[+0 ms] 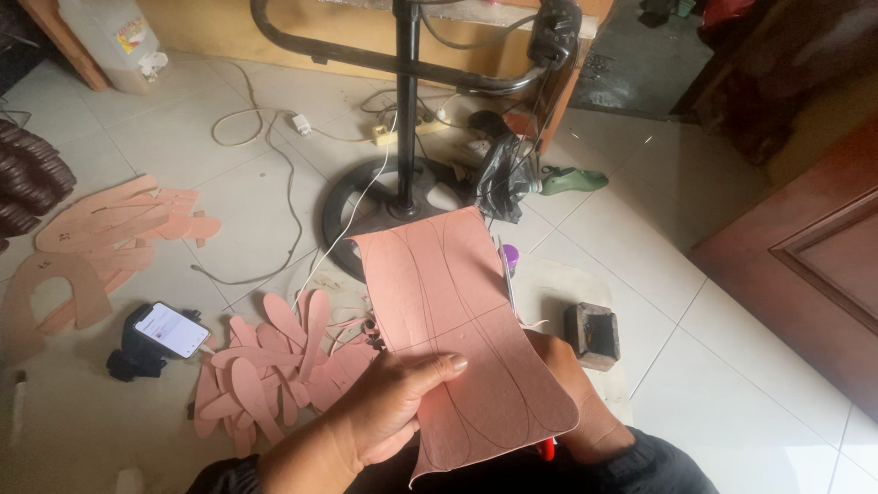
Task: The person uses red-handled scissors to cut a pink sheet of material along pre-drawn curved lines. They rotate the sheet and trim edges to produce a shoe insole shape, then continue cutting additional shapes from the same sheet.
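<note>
Two hands hold one pink sheet (462,338) above the lap, over a tiled floor (732,366). The left hand (384,412) clamps the sheet's near left edge, thumb on top, fingers under. The right hand (572,402) lies almost wholly behind the sheet, so whether it is closed on the sheet or on something else cannot be told; a red tip (546,448) shows below the sheet's edge there. The sheet's long axis runs away from the body, slightly leftward, with drawn curved outlines along it. The left hand is the only clearly visible one. Cut pink pieces (274,375) lie on the floor left of the sheet, beside a phone (172,328). A dark block (592,335) sits to the right, and a stand's base (366,206) beyond.
</note>
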`<state>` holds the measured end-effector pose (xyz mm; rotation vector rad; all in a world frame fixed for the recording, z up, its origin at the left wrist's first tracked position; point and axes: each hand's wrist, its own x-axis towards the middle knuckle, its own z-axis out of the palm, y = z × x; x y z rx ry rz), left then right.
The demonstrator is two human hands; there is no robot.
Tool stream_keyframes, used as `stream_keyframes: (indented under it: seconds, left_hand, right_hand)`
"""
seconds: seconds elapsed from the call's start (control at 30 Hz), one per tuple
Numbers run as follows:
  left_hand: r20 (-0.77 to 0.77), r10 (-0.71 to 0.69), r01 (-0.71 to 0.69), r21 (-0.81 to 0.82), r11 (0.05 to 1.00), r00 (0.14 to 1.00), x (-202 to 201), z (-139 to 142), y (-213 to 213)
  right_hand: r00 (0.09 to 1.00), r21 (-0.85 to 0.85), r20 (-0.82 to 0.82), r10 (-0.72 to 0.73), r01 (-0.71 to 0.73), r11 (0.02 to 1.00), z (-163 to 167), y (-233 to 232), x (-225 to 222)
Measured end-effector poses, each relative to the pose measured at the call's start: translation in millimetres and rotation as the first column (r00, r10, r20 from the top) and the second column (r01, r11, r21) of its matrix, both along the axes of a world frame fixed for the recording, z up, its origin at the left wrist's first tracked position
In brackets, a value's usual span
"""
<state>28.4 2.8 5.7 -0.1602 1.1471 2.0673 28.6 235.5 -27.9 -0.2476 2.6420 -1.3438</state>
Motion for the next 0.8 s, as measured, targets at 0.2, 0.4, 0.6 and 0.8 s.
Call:
stream_keyframes:
  seconds: [0.2, 0.4, 0.6, 0.8]
  left_hand:
    - [0.027, 0.025, -0.025, -0.024, 0.999, 0.999, -1, -1, 2]
    - [0.043, 0.026, -0.026, 0.017, 0.999, 0.999, -1, -3, 3]
    - [0.009, 0.015, -0.015, -0.011, 1.0, 1.0, -2, -4, 0]
    - [-0.015, -0.025, 0.025, -0.008, 1.0, 1.0, 4, -7, 1]
  right_hand:
    - [1.0, 0.018, 0.029, -0.002, 0.001, 1.0, -6, 3, -2]
    - [0.98, -0.112, 0.176, -0.09, 0.111, 0.988, -9, -3, -4]
    - [0.998, -0.086, 0.045, -0.034, 0.037, 0.996, 11, -7, -2]
    - [0.996, -0.018, -0.08, 0.03, -0.032, 0.999, 31, -10, 7]
